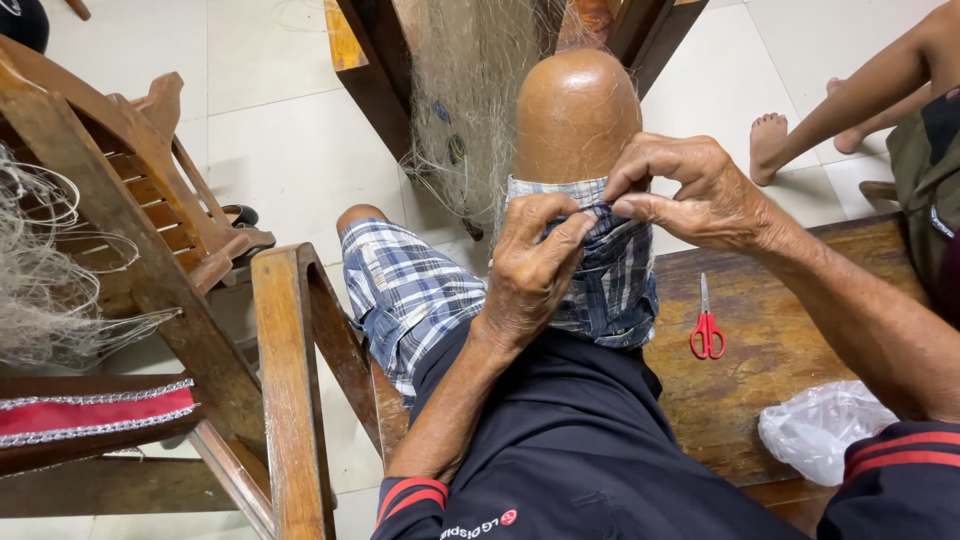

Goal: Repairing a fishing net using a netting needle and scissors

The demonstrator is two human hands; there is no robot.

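While both hands pinched a thin line on the raised knee, left hand point(530, 265) and right hand point(690, 190) fingers closed tight on it, red scissors point(707, 330) lay right on the worktop point(760, 400).

a pair of red-handled scissors point(706, 328) lies shut on the dark wooden bench point(760, 330) at right of centre, blades pointing to the top of the frame; a crumpled clear plastic bag point(822, 425) sits on the same bench at lower right; a wooden chair point(150, 250) fills the left side, with pale tangled netting point(45, 290) draped at its far left edge and a red strip with silver trim point(95, 410) below; another person's bare foot point(768, 145) rests on the white tiled floor point(290, 140) at upper right.
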